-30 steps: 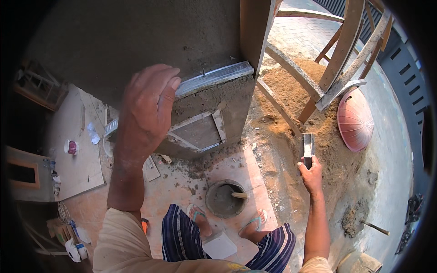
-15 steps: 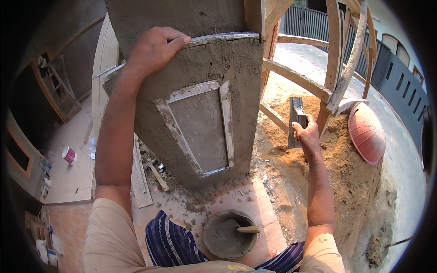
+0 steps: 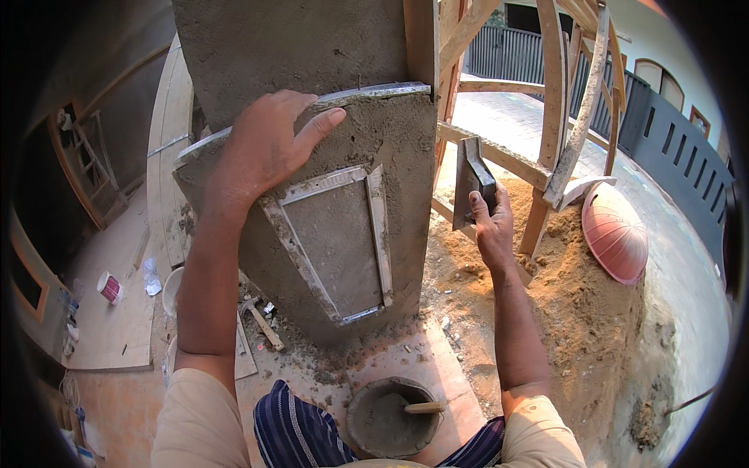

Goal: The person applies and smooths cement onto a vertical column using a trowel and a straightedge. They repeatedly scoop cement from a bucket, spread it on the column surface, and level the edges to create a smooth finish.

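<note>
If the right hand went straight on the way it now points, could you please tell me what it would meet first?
Beyond the flat trowel that the right hand holds, the slanting wooden rail looks first in line, though one view leaves its depth unclear.

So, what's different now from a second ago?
The right hand, still gripping the dark metal plastering trowel, has risen and moved left, nearer the grey cement pillar. The left hand has come down in front of the pale metal strip, its thumb now off it. The round dark mortar bucket and pink ribbed dome stayed put.
</note>
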Demonstrator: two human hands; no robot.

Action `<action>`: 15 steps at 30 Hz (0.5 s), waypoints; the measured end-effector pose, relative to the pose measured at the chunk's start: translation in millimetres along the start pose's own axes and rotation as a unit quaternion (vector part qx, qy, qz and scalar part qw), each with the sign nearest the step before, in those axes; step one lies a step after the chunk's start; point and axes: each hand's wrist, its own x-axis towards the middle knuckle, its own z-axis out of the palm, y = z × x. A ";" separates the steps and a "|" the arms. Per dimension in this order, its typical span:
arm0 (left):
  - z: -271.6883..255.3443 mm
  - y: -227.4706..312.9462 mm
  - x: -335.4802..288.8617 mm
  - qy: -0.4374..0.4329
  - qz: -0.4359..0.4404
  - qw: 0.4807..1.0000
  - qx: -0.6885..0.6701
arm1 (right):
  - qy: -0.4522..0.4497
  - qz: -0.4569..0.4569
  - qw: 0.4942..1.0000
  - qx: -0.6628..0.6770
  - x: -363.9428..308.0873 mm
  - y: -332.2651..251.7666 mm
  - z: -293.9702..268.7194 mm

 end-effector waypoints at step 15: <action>21.4 9.2 0.4 0.101 -0.084 0.990 -0.044 | 0.032 -0.230 0.973 0.003 56.6 -43.7 96.5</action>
